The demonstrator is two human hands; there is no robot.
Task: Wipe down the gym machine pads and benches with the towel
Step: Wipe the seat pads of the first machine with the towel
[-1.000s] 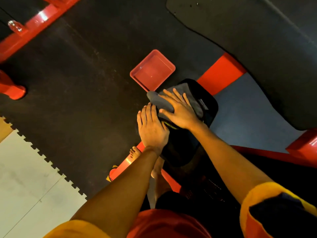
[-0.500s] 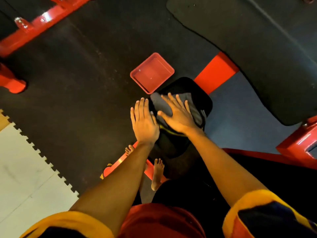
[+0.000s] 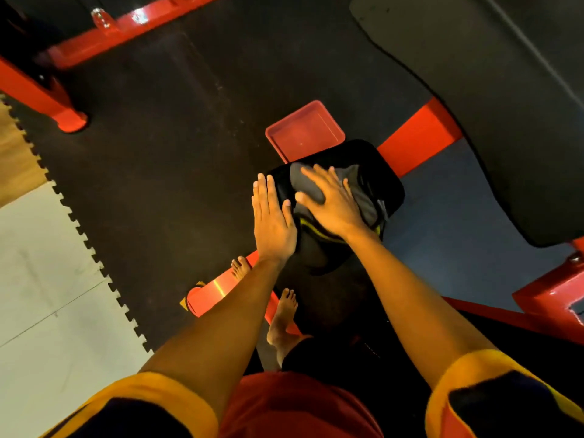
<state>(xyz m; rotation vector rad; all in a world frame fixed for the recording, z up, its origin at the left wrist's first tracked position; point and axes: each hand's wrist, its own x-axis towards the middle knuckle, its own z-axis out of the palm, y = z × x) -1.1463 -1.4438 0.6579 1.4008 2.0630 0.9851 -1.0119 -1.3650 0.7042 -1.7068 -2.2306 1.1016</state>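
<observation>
A small black seat pad (image 3: 384,167) of a red-framed gym machine sits below me at centre. A grey towel (image 3: 363,194) lies spread on it. My right hand (image 3: 331,203) lies flat on the towel with straight fingers, pressing it onto the pad. My left hand (image 3: 271,219) is flat with straight fingers against the pad's left edge, beside the towel. A yellow-green line shows on the pad just below my right palm.
A red square tray (image 3: 305,132) lies on the dark rubber floor just beyond the pad. A large black bench pad (image 3: 505,90) fills the upper right. Red frame bars (image 3: 417,137) run around the seat. My bare feet (image 3: 284,314) stand by a red bar. Pale interlocking mats (image 3: 47,279) lie at left.
My right hand has slid the towel across the pad, first towards me and then a little away. My left hand shifted from on the pad to its left edge.
</observation>
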